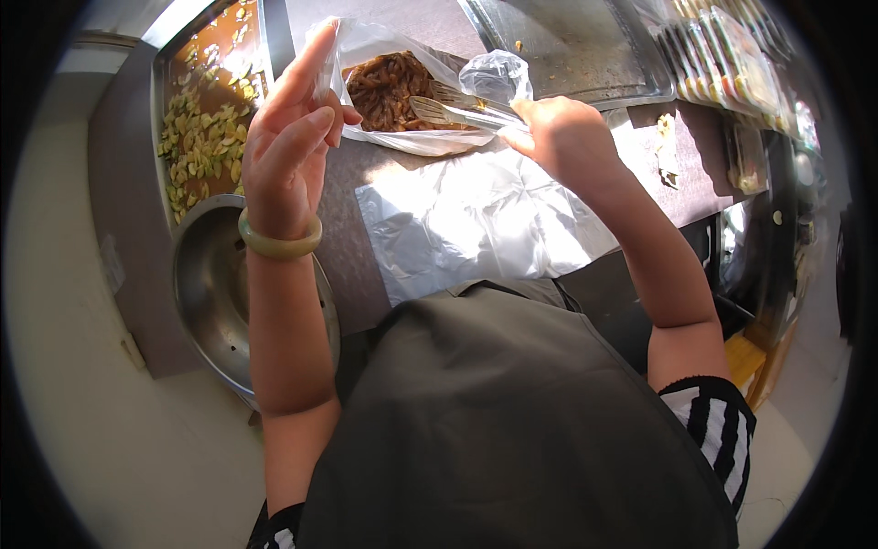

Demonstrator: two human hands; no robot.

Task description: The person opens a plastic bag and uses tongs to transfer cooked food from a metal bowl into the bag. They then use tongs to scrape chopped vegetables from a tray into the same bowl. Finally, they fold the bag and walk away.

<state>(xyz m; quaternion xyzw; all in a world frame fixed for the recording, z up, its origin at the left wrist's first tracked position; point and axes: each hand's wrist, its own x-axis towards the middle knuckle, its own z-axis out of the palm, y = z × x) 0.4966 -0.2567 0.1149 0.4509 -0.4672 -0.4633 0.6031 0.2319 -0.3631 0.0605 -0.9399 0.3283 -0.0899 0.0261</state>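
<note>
My left hand (pixel 291 137), with a pale bangle on its wrist, is raised at the left rim of a clear plastic bag (pixel 439 144). Film of the bag lies against its fingers; whether they pinch it is hard to tell. Brown, glossy strips of food (pixel 391 89) fill the bag's mouth. From the right, my right hand (pixel 559 130) grips metal tongs (pixel 473 113), whose slotted ends rest in the food at the bag's right side. A bunched piece of clear plastic (pixel 497 72) stands just behind the tongs. Flat plastic bags (pixel 487 219) lie stacked nearer my body.
At the left, a tray of brown liquid with pale green slices (pixel 212 137) stands behind a steel bowl (pixel 212 288). A stained metal tray (pixel 576 48) is at the back right, beside several packed clear containers (pixel 734 62). A small crumpled wrapper (pixel 665 147) lies on the grey table (pixel 350 240).
</note>
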